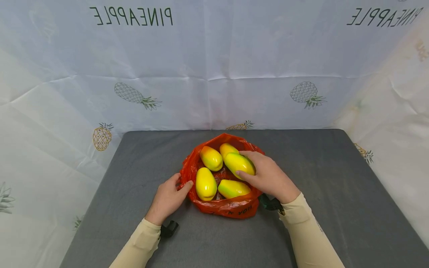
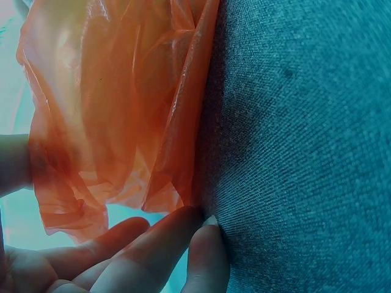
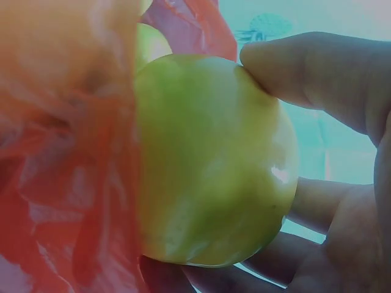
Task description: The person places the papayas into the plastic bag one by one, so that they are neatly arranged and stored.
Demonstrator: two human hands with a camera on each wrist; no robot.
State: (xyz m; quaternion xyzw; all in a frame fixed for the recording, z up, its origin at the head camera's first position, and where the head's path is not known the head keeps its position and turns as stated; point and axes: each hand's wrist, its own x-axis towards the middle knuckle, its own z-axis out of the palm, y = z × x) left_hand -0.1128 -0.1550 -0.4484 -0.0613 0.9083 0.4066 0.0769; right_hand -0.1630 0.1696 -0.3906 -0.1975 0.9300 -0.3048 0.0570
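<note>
A red plastic bag point(image 1: 224, 209) stands with its mouth wide, holding several yellow-green mangoes. My right hand point(image 1: 271, 174) reaches over the right rim and grips one mango point(image 1: 239, 163), thumb on the near side. In the right wrist view this mango point(image 3: 214, 165) shows large, thumb and fingers round it, with the red film covering its left part. My left hand point(image 1: 169, 197) holds the bag's left side, thumb at the rim. Its fingers point(image 2: 153, 250) lie low against the film in the left wrist view, by the tabletop.
Inside the bag lie other mangoes, one at the upper left point(image 1: 211, 158), one at the lower left point(image 1: 206, 184) and one at the front point(image 1: 234, 188). The dark grey table point(image 1: 140, 163) extends around the bag. Behind it hangs a white pineapple-print cloth point(image 1: 207, 56).
</note>
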